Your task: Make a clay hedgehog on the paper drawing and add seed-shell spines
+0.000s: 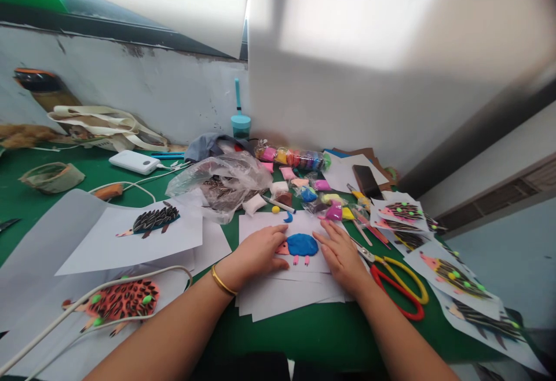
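Observation:
In the middle of the head view a clay hedgehog [304, 245] lies on white paper [278, 288], with a flattened blue body, a pink head and two pink feet. My left hand [259, 251] rests on the paper at the head end, fingers stretched out and partly covering the head. On the other side my right hand [340, 249] lies with its fingers spread, close to the blue body's right edge. Neither hand holds anything. Above the hedgehog are a blue crescent of clay [288, 218] and a small yellow lump [275, 209].
Scissors [402, 282] with red and yellow handles lie right of my right hand. Behind the paper are packets of coloured clay [334, 210] and a plastic bag [221, 184] of seeds. Finished hedgehog pictures [456, 277] stand at right. A white cable [91, 294] crosses the left sheets.

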Tool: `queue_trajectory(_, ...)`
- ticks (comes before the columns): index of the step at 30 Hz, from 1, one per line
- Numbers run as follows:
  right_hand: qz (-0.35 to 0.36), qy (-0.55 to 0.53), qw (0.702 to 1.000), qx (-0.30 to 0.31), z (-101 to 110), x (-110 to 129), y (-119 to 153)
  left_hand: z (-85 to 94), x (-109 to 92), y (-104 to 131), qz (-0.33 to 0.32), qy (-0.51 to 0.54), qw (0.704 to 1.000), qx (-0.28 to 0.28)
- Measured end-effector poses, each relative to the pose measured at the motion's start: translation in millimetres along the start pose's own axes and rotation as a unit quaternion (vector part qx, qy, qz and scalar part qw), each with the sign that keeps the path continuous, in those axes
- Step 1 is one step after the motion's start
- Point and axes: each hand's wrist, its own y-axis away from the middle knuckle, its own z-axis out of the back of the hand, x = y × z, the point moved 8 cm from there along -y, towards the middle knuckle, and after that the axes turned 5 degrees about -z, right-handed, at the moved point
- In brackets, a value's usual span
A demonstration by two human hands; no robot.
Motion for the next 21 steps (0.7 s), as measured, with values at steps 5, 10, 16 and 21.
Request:
queue_trajectory(5,-0.009,0.014,1.0,0.011,-1.9,-0.1,-1.3,0.4,-0.1,-0.3,0.002,-0.004,1.0,-0.001)
queue_trajectory(10,-0.023,0.027,0.999,0.026,-4.1,2.3,-4.0,-0.9,1.3,-0.3,-0.001,-0.006,1.0,-0.006)
queue_trajectory(16,-0.033,0.028,0.998,0.037,-6.0,3.4,-6.6,-0.5,1.2,-0.3,-0.002,0.002,1.0,-0.005)
queue_trajectory(21,-0.023,0.022,0.999,0.018,-3.8,1.9,-6.4,-0.3,0.4,-0.3,-0.001,0.001,1.0,0.001)
